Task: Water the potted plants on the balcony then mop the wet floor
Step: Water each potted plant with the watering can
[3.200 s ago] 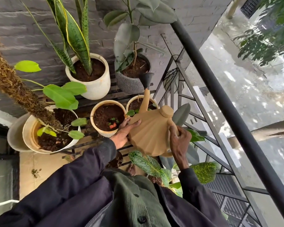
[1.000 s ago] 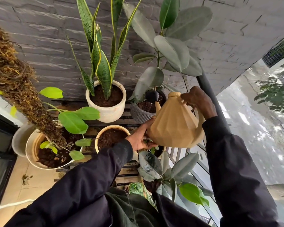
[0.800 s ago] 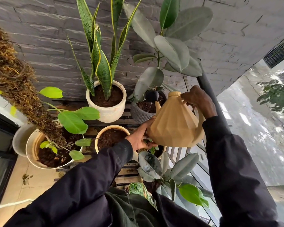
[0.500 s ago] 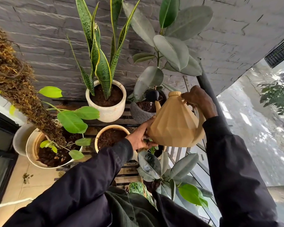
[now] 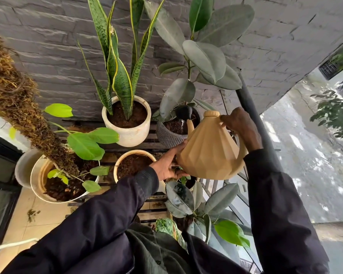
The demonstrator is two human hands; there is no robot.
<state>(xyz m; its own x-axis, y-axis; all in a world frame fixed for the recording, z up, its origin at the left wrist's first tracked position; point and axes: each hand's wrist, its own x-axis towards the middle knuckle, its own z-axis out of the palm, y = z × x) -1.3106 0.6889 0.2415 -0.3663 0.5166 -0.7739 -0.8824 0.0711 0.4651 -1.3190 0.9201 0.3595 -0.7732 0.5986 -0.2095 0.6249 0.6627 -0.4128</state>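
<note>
A tan faceted watering can (image 5: 209, 153) is tilted, its black rose (image 5: 184, 112) over the grey ribbed pot (image 5: 168, 136) of the rubber plant. A thin stream of water falls into that pot's soil. My right hand (image 5: 241, 125) grips the can's handle at the top. My left hand (image 5: 169, 165) supports the can's lower left side from beneath. A white pot with a snake plant (image 5: 127, 133) stands left of the grey pot. A cream pot of bare soil (image 5: 134, 163) sits in front, next to my left wrist.
A large white pot (image 5: 38, 180) with a moss pole and light green leaves is at the left. Small rubber plants (image 5: 196, 202) grow below the can. A black railing (image 5: 253, 115) runs along the right. The grey brick wall (image 5: 48, 46) stands behind; beige floor tiles (image 5: 24, 220) lie at lower left.
Since 3.2 s ago the can has risen from the small front pot to the grey pot at the back. Over the last second it has stayed put, still tilted.
</note>
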